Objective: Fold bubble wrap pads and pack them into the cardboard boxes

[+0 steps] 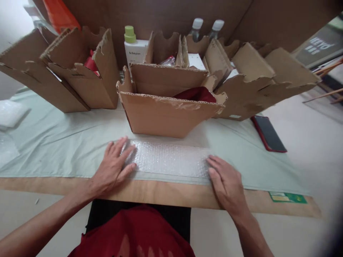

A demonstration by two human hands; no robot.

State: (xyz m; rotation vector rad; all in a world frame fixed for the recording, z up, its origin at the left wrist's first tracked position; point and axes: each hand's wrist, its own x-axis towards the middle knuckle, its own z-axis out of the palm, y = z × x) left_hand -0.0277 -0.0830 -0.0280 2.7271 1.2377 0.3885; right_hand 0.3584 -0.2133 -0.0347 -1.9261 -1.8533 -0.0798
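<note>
Surface: desk [166,192], pale wood along its near edge, spread with a light green cloth [69,142]. Backdrop: brown cardboard panel [163,12] beyond the boxes.

Item: one strip of clear bubble wrap [171,160], lying flat on the cloth between the two hands, long edges running side to side. Its near edge sits just inside the cloth's hem; a narrow band of cloth runs between its far edge and the front box.

Left hand [114,167]: palm down, fingers spread apart, tips at the strip's left end. Right hand [227,182]: fingers close together, thumb slightly apart from them, tips at the strip's right end.

Beyond the fingers: front cardboard box [160,116], open-topped, dark red fabric [198,94] inside. Behind it: further open boxes [163,50], a white bottle with lime cap [134,48], two white-capped bottles [197,24].

Left of the left fingers: a broad stretch of cloth, then folded bubble wrap [12,113]; farther off, two tilted boxes [88,75].

Right of the right fingers: cloth as far as a dark phone in a red case [270,134], set near the right side. Nearer the desk's front edge: green card [288,197], partly under the cloth.
</note>
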